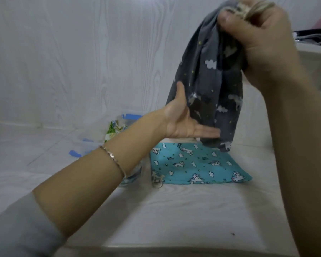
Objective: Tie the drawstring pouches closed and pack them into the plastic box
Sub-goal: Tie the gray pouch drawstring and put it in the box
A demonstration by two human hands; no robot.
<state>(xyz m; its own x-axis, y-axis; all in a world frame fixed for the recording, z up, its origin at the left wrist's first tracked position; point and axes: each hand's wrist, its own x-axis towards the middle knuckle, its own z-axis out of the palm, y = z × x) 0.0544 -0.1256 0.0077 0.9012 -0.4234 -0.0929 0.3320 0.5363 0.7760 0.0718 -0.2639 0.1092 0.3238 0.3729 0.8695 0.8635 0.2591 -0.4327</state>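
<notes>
The right hand [263, 39] is raised high at the upper right, its fingers curled tightly round the gathered neck of a grey cloud-print pouch [208, 89] and its beige drawstring [256, 6], so that the pouch hangs down in the air. The left hand [182, 123] lies flat-open and palm up, its straight fingers touching the lower part of the hanging pouch and gripping nothing. Just below, a blue unicorn-print pouch [196, 164] lies flat on the white table [174, 210], and behind the left forearm stands the clear plastic box [126, 117] with a green pouch [113, 129] inside it.
</notes>
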